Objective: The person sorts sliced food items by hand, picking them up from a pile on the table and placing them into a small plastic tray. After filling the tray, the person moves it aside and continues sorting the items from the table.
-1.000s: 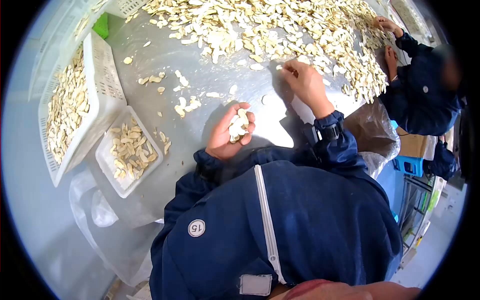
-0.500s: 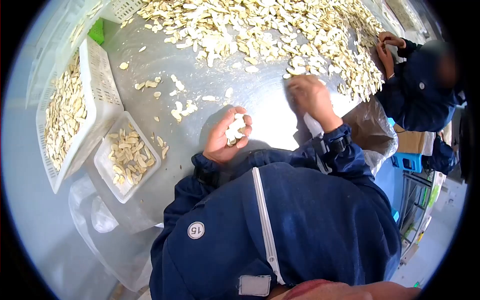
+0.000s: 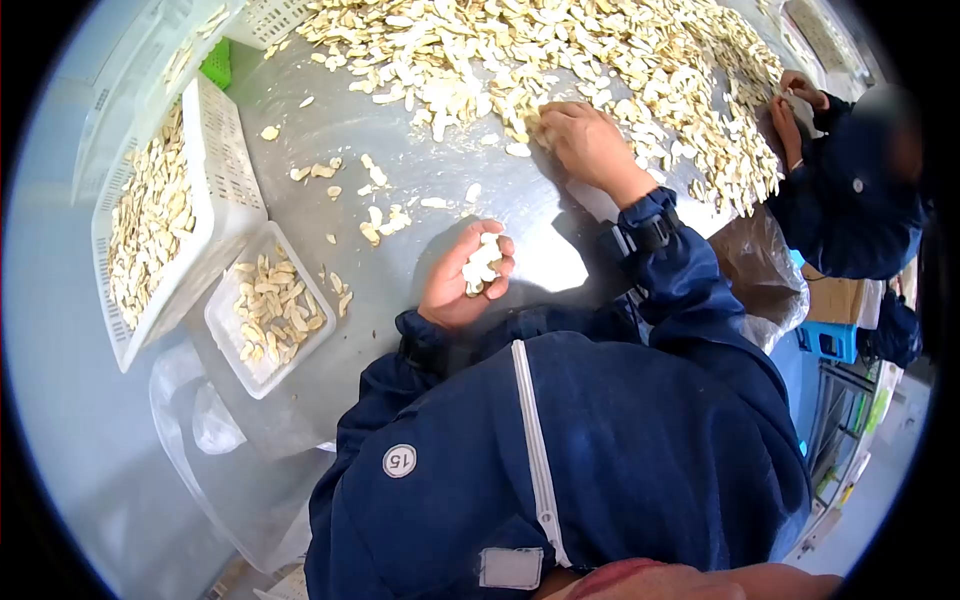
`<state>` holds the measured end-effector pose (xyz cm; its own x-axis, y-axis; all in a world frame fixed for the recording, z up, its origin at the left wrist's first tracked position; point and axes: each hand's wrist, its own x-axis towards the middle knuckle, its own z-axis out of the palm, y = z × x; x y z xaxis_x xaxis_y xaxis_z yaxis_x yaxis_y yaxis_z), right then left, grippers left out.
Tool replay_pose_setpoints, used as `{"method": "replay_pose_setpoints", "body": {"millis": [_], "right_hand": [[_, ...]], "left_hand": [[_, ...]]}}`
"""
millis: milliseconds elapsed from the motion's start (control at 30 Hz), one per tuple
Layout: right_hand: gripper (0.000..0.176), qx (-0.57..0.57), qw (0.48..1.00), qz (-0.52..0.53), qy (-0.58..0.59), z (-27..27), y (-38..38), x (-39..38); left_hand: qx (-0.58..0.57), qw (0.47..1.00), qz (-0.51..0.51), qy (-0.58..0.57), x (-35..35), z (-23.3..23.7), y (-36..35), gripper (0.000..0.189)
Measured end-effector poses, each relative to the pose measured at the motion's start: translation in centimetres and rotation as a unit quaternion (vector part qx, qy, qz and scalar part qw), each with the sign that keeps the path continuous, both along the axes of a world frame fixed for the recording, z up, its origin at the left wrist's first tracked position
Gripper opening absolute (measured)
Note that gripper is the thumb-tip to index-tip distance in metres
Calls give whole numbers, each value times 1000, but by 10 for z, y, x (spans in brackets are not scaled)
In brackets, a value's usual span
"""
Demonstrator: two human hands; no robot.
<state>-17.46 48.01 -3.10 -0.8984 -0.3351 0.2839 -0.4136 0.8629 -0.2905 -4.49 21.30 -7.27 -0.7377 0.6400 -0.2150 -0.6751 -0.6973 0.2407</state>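
Observation:
In the head view, my left hand (image 3: 456, 283) is curled, palm up, around a small heap of pale dried slices (image 3: 482, 264) in front of my chest. My right hand (image 3: 592, 148) reaches forward to the near edge of a wide pile of the same slices (image 3: 560, 60). Its fingers are bent down and together at the slices; whether a slice is between the fingertips is hidden. A few loose slices (image 3: 385, 222) lie on the metal table (image 3: 330, 100) to the left of my hands.
On the left, a white perforated basket (image 3: 228, 165) holds many slices. Beside it stands a small white tray (image 3: 322, 345) with more. A green container (image 3: 216, 64) is behind. To the right, a co-worker's hands (image 3: 790, 120) are at the pile, near a plastic bag (image 3: 750, 265).
My right hand has moved forward and left onto the edge of the pile. My left hand still holds its slices. The whole view has shifted slightly.

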Motion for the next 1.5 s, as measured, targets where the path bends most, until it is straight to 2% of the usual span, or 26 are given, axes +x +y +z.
{"method": "replay_pose_setpoints", "body": {"millis": [100, 133, 267, 367, 467, 567, 600, 633, 733, 767, 833, 900, 1033, 1067, 1100, 1133, 1167, 1200, 1233, 1333, 1367, 1433, 1500], "right_hand": [[17, 115, 988, -93, -30, 19, 10, 3], [17, 84, 991, -105, 6, 15, 12, 3], [15, -35, 996, -73, -44, 8, -17, 3], [18, -6, 995, -84, -59, 4, -39, 7], [21, -50, 977, -4, -209, 25, -39, 13], [25, -23, 984, -42, -174, 16, -31, 1], [26, -22, 994, -71, -84, 11, -34, -6], [28, -37, 991, -105, -70, 9, -36, -13], [32, 64, 982, -144, -105, 5, -53, -34], [33, 99, 978, -134, -122, 0, -53, -39], [32, 32, 992, -87, -87, -8, -48, -39], [30, 61, 988, -88, -109, 13, -56, -28], [26, 1, 991, -13, -131, 34, -85, -17], [24, -47, 987, 28, -154, 36, -103, -15], [23, -127, 960, 56, -243, 55, -129, -1], [25, -218, 921, 139, -292, 77, -150, 13], [30, -318, 877, 210, -292, 75, -165, 22], [34, -341, 876, 251, -230, 80, -178, 28], [37, -356, 872, 290, -168, 83, -179, 30], [43, -180, 955, 234, -39, 60, -146, 9], [43, -128, 970, 205, -15, 52, -130, 9], [43, -23, 988, 152, 29, 33, -81, 14], [39, 3, 989, 146, -9, 19, -29, 23]], "left_hand": [[-5, 1000, -11, -7, 0, 2, 1, 31], [-3, 1000, -18, -4, -2, 2, 1, 31], [2, 1000, -28, -2, -4, 2, 2, 31], [3, 1000, -22, 5, -4, 1, 2, 31], [1, 1000, -20, 6, -4, 1, 1, 30], [-10, 1000, -27, 4, -5, 5, 2, 30], [-7, 999, -31, 7, -6, 6, 3, 30], [-5, 999, -32, 9, -6, 7, 4, 31], [6, 1000, -13, 19, -1, -3, 5, 33], [1, 999, 1, 36, 1, -4, 5, 34], [-13, 999, -5, 48, 0, -2, 4, 35], [-23, 999, 11, 42, 1, 5, 5, 36], [-7, 998, -12, 53, -3, -10, 8, 36], [-19, 998, -5, 62, -2, -6, 7, 34], [-14, 999, -14, 43, -4, -2, 7, 33], [-73, 992, -8, 105, -2, -3, 5, 31], [-125, 977, -4, 170, 0, -6, 3, 29], [-98, 978, -4, 183, 1, -14, 0, 25], [-145, 966, 19, 212, 3, -18, 2, 31], [-90, 995, -3, 43, 0, 4, 2, 30], [-25, 999, -11, 21, -2, 1, 1, 30], [-41, 999, -18, -1, -4, 9, 1, 29], [-38, 999, -14, -5, -3, 10, 2, 29]]}}
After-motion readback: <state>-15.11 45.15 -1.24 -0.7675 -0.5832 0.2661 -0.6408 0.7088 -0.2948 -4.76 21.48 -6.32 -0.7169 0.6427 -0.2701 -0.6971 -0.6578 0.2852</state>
